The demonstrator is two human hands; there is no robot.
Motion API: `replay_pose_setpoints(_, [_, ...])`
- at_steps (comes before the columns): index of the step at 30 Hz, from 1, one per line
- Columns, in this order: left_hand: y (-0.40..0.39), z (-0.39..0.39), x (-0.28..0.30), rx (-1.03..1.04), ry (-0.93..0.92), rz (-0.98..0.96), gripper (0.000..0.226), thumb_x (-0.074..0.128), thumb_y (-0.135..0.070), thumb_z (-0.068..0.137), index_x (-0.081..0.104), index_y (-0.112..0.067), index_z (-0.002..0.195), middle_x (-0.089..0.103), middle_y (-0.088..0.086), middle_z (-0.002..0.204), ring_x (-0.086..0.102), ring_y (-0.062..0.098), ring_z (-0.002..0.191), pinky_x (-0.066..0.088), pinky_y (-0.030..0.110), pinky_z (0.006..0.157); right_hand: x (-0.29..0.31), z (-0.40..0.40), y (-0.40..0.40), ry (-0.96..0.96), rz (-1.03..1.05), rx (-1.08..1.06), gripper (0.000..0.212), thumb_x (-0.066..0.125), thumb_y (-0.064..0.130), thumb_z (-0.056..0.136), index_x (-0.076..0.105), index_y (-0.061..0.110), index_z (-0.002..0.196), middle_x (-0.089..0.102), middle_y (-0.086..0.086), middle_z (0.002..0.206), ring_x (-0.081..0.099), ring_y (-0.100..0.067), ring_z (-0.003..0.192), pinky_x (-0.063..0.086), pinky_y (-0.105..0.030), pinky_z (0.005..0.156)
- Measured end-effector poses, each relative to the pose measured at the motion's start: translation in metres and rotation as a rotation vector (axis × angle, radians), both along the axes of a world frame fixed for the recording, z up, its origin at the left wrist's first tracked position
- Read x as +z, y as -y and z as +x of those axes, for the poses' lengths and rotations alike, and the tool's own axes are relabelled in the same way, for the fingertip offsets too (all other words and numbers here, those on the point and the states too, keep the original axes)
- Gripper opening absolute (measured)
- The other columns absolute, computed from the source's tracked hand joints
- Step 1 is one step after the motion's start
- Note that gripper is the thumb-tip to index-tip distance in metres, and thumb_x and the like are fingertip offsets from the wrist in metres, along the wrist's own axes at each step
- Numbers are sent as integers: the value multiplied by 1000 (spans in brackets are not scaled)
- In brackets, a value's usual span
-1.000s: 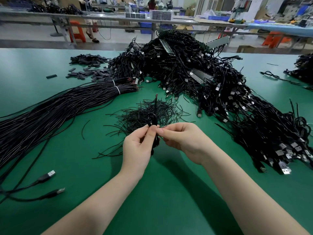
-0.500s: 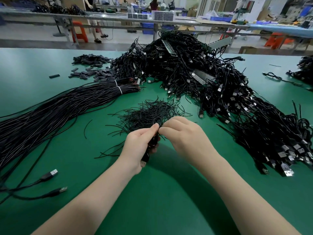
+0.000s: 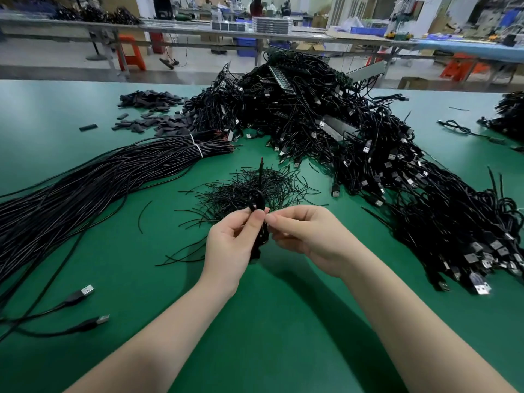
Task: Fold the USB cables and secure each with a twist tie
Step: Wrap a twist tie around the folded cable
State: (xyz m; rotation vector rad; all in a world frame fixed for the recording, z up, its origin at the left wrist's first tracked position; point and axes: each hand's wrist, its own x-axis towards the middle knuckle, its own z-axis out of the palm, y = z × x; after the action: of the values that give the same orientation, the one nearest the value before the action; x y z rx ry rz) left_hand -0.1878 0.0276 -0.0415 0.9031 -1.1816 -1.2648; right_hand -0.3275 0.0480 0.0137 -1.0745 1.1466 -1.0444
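Pinching the folded USB cable [image 3: 257,219] at frame centre, the left hand [image 3: 229,245] steadies it while the right hand [image 3: 304,236] pinches what looks like a twist tie. Slack grip could let the loops spring open.

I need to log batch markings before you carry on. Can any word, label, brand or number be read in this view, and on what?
None can be read.
The folded cable held by the left hand and right hand: no print visible.
USB plugs in the big pile: bare metal, no legible marking.
Boxes on the far bench: too blurred to read.
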Motion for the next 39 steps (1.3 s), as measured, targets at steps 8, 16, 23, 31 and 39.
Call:
replay_pose_setpoints(8, [1,2,1,31,62,-69,22,63,-41,85,79,-28,93,75,1,102,68,12,102,52,29,93,-1,8,-2,7,-14,-49,10,72,14,85,66,13,78,67,-1,72,64,-11,66,51,-20,56])
replay_pose_setpoints(16, [6,6,12,-47,143,56,42,65,-37,90,62,-15,55,48,-1,54,42,16,53,37,27,49,-6,-4,2,-1289,-1099,-82,14,71,-6,75,68,5,82,66,-5,77,62,-28,73,54,-36,59])
replay_pose_setpoints(23, [7,6,8,-22,-29,76,20,69,-45,83,79,-27,82,66,-7,68,58,10,64,49,26,65,-12,-3,5,-884,-880,-290,3,74,12,83,76,13,85,72,3,81,66,-15,76,55,-32,73])
replay_pose_setpoints(31, [5,6,1,18,86,-123,14,66,-36,84,77,-39,93,75,-3,93,66,9,86,54,24,79,-4,-1,1,-124,-28,-132,17,80,34,73,77,18,67,69,-1,68,61,-11,63,54,-20,60])
replay_pose_setpoints(39, [2,5,7,20,64,-136,13,65,-38,85,77,-44,88,76,-7,95,68,7,91,52,18,79,0,6,-1,11,-64,-95,11,78,20,75,75,13,68,67,-3,68,59,-12,64,54,-23,67])
